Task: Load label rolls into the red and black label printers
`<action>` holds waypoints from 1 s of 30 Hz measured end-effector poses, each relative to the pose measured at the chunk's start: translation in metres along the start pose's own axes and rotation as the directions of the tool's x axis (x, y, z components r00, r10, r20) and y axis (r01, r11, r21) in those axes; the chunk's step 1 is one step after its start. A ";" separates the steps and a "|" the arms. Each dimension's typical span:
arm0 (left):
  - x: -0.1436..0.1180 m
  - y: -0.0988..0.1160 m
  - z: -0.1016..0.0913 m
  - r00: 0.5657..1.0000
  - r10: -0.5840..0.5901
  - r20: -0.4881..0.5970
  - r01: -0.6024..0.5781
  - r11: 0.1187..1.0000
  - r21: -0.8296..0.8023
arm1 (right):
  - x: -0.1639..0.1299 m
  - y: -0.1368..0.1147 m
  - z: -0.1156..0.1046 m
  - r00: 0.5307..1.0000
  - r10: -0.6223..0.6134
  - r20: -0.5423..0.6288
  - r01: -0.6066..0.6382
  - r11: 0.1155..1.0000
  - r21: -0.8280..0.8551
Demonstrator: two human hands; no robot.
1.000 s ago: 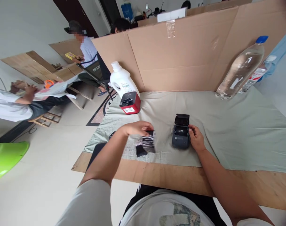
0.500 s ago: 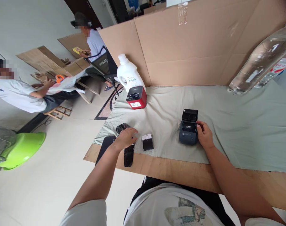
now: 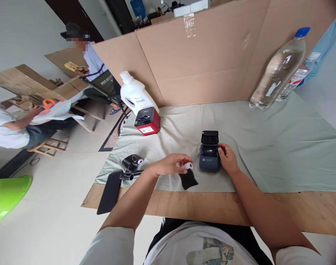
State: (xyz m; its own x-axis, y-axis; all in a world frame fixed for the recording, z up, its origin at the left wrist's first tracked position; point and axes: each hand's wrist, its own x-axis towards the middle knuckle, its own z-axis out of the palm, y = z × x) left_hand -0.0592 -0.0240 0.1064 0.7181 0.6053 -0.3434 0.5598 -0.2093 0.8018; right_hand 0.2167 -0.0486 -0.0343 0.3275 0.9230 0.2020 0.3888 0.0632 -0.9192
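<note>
My left hand [image 3: 173, 163] grips a small paper roll [image 3: 188, 179] by its white upper end, thumb and fingers around it. The roll's black tail hangs below my fingers, just left of a dark portable label printer [image 3: 209, 164]. That printer sits on the cloth with its lid [image 3: 210, 137] up and its compartment exposed. At its right side my right hand [image 3: 227, 157] holds the casing, thumb and fingers against the edge. Several glossy black paper rolls [image 3: 131, 161] lie farther left, partly behind my left forearm.
A dark phone-like slab [image 3: 109, 193] overhangs the table's front edge [image 3: 168, 200]. A red-and-black printer [image 3: 148, 121] stands before a white jug [image 3: 137, 94]. Large bottles [image 3: 278, 70] lean at the back right by a cardboard screen [image 3: 206, 62]. Two people sit at the left.
My left hand has moved right from the black rolls and taken hold of the small roll, bringing it nearer the printer. My right hand stays on the printer. The view has shifted right.
</note>
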 end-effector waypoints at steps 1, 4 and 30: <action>0.013 0.011 0.002 0.998 0.049 -0.025 -0.049 0.999 -0.004 | 0.000 0.001 0.000 1.000 0.000 0.004 0.000 1.000 0.000; 0.058 0.036 0.013 0.979 0.150 -0.136 -0.129 0.980 0.152 | 0.000 0.003 -0.001 1.000 -0.028 0.011 0.028 1.000 0.007; 0.122 0.031 0.052 0.966 0.123 -0.228 0.047 0.783 0.620 | 0.001 0.000 -0.004 0.999 -0.021 0.047 0.019 0.999 0.038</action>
State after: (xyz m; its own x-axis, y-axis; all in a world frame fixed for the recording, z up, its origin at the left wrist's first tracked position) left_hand 0.0674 0.0030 0.0641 0.6679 0.7343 -0.1214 0.7284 -0.6115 0.3090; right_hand 0.2200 -0.0491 -0.0327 0.2787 0.9382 0.2053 0.3623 0.0952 -0.9272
